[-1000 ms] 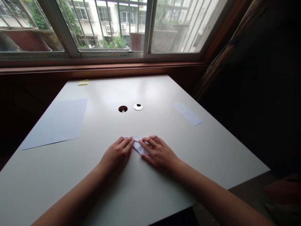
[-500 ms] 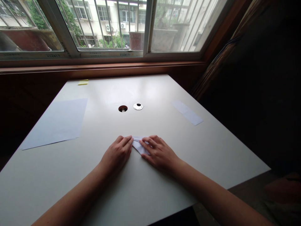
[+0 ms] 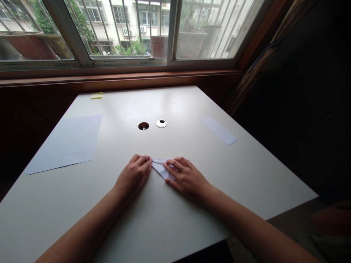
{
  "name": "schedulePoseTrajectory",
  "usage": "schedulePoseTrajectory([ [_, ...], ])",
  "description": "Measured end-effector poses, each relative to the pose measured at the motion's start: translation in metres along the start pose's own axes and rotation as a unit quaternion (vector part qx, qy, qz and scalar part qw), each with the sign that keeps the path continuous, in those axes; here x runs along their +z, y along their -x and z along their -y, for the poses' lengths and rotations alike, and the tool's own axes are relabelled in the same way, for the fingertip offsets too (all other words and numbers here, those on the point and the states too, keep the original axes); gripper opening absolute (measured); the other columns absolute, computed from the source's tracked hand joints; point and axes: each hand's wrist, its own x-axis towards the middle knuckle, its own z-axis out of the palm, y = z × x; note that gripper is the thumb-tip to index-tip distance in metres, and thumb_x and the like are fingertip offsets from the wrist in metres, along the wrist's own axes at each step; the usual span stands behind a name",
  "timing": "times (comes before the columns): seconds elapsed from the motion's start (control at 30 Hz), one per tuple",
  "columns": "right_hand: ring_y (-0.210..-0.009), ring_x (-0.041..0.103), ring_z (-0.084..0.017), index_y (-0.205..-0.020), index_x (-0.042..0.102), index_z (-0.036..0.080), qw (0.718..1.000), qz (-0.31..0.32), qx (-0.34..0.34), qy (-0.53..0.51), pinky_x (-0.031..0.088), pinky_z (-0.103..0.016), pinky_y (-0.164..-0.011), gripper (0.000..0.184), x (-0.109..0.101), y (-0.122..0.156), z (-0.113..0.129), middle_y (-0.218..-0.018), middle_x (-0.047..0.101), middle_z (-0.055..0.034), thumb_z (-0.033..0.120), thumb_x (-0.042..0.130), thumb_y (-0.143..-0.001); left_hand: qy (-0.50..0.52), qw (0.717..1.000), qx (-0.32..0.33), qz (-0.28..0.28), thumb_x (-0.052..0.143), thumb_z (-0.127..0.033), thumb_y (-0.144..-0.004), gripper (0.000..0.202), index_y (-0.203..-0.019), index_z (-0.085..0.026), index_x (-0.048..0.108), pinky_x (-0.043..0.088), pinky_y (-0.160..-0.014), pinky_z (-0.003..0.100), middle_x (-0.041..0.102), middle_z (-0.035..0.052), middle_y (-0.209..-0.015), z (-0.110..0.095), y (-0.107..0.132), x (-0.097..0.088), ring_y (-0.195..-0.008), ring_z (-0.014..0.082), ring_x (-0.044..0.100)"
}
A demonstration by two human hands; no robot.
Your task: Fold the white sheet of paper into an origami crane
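A small folded piece of white paper (image 3: 161,168) lies on the table between my two hands, with a crease line running across it. My left hand (image 3: 136,171) pinches its pointed left corner between closed fingers. On the other side, my right hand (image 3: 184,176) grips the right part of the paper, its fingertips pressing the top layer down and its thumb at the lower edge. My palm and fingers hide the paper's right end.
The white table (image 3: 153,226) holds a stack of white sheets (image 3: 65,144) at left, a yellow sticky pad (image 3: 97,95) at the far edge, and a paper strip (image 3: 219,129) at right. Beyond my hands are a cable hole (image 3: 143,126) and its round cover (image 3: 161,123). A window stands behind.
My left hand has slid slightly left, baring more of the paper's pointed corner. My right hand has stayed in nearly the same place on the paper.
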Motion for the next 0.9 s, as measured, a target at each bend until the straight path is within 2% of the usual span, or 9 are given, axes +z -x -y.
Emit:
schedulePoseTrajectory([
  [0.3, -0.118, 0.048, -0.03, -0.146, 0.049, 0.016, 1.0, 0.001, -0.001, -0.001, 0.043, -0.046, -0.102, 0.055, 0.0, 0.001, -0.001, -0.137, 0.058, -0.0116, 0.047, 0.047, -0.1, 0.011, 1.0, -0.02, -0.019, 0.054, -0.02, -0.098, 0.019, -0.107, -0.014, 0.069, 0.055, -0.091, 0.039, 0.069, 0.0089, -0.109, 0.004, -0.002, 0.0, -0.097, 0.0216, 0.059],
  [0.47, -0.118, 0.048, -0.03, -0.145, 0.049, 0.016, 1.0, 0.002, -0.001, -0.004, 0.043, -0.046, -0.102, 0.055, 0.0, 0.002, -0.001, -0.137, 0.058, -0.0119, 0.047, 0.047, -0.1, 0.023, 0.999, -0.036, -0.01, 0.053, -0.021, -0.098, 0.017, -0.096, -0.016, 0.069, 0.055, -0.09, 0.038, 0.069, 0.0079, -0.108, 0.007, -0.002, 0.0, -0.097, 0.0212, 0.06],
  [0.63, -0.118, 0.048, -0.03, -0.144, 0.05, 0.016, 1.0, 0.003, 0.001, -0.005, 0.043, -0.046, -0.101, 0.054, -0.002, 0.003, -0.002, -0.136, 0.059, -0.0114, 0.047, 0.047, -0.1, 0.022, 0.999, -0.043, -0.01, 0.053, -0.022, -0.098, 0.017, -0.093, -0.017, 0.068, 0.054, -0.091, 0.039, 0.069, 0.0081, -0.108, 0.008, -0.001, 0.0, -0.096, 0.0212, 0.06],
  [0.77, -0.118, 0.048, -0.03, -0.144, 0.05, 0.016, 1.0, 0.001, 0.001, -0.007, 0.043, -0.046, -0.101, 0.054, -0.001, 0.004, -0.002, -0.136, 0.059, -0.0119, 0.047, 0.046, -0.1, 0.014, 0.999, -0.042, -0.022, 0.054, -0.024, -0.098, 0.015, -0.098, -0.016, 0.067, 0.055, -0.09, 0.04, 0.069, 0.0087, -0.106, 0.01, -0.001, 0.0, -0.094, 0.0219, 0.061],
  [0.9, -0.119, 0.048, -0.03, -0.145, 0.049, 0.017, 1.0, -0.002, -0.001, -0.006, 0.043, -0.046, -0.102, 0.055, 0.0, 0.003, -0.003, -0.136, 0.059, -0.0124, 0.047, 0.048, -0.1, 0.0, 0.998, -0.047, -0.039, 0.056, -0.025, -0.097, 0.022, -0.116, -0.016, 0.064, 0.056, -0.089, 0.041, 0.068, 0.0101, -0.112, 0.01, 0.0, -0.002, -0.097, 0.0232, 0.062],
])
